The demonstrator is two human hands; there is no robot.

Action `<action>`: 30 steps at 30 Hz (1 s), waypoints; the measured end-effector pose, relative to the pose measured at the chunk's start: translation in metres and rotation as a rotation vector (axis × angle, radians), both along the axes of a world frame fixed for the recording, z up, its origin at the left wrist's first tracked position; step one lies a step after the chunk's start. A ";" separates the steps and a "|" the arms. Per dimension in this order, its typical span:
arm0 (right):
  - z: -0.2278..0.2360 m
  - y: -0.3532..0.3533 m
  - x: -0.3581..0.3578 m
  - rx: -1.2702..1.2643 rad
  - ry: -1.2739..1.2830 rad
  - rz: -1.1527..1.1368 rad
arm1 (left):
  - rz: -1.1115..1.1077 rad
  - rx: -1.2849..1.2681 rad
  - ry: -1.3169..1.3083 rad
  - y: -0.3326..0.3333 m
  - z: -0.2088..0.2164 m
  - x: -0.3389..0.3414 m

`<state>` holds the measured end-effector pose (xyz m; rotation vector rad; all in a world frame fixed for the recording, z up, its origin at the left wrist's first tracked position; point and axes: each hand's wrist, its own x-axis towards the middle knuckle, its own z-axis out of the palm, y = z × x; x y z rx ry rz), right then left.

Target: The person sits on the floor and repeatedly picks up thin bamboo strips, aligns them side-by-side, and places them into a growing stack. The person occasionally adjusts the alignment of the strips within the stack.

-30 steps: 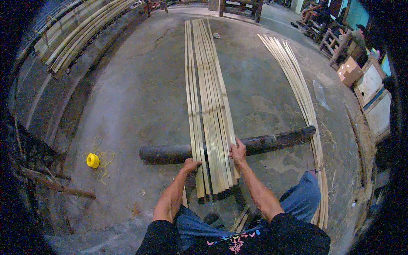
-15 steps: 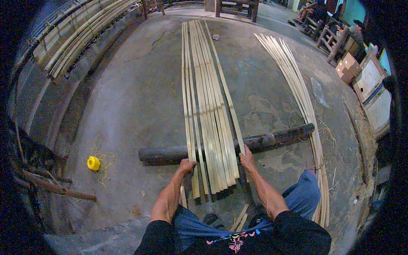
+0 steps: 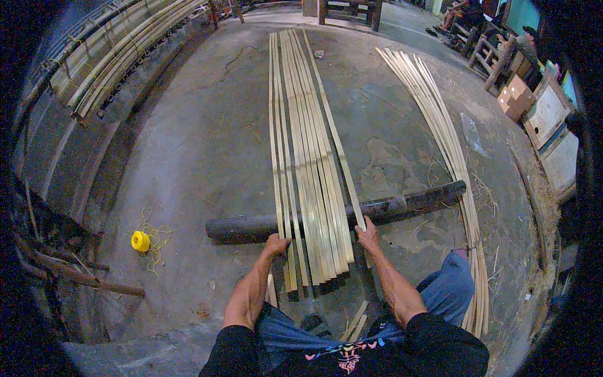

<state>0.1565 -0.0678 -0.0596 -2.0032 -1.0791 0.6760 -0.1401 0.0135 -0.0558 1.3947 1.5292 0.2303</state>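
Long pale bamboo strips [image 3: 314, 207] lie side by side, running away from me, with their near part resting across a dark log [image 3: 248, 229]. My left hand [image 3: 276, 245] is closed on the bamboo strips at the left edge of the row, just on my side of the log. The near end of the single strip [image 3: 342, 163] at the right edge is held by my right hand [image 3: 367, 237]; a gap separates that strip from the middle group. The fingers of both hands are partly hidden.
More bamboo strips [image 3: 449, 141] lie to the right, passing the log's end and my knee. A yellow twine spool [image 3: 141, 241] with loose string sits at left. Short offcuts [image 3: 357, 322] lie by my feet. Cardboard boxes [image 3: 516, 97] stand far right, near seated people.
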 end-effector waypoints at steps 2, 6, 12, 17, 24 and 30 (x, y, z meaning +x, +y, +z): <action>-0.005 0.001 0.002 -0.028 0.107 -0.028 | -0.003 0.024 -0.010 0.001 -0.005 -0.001; -0.002 -0.001 0.002 0.027 -0.001 0.016 | 0.002 0.013 -0.008 0.003 -0.010 -0.003; 0.017 -0.005 -0.003 -0.014 0.032 0.009 | 0.013 -0.003 -0.047 0.001 0.005 -0.001; 0.002 -0.005 0.000 0.056 -0.007 0.003 | -0.014 0.045 0.015 0.002 0.007 0.000; 0.020 0.000 -0.008 0.134 0.074 0.010 | -0.001 -0.005 -0.015 0.005 -0.013 -0.004; 0.072 0.008 -0.038 0.246 0.066 -0.007 | 0.024 0.063 0.189 0.002 0.012 0.006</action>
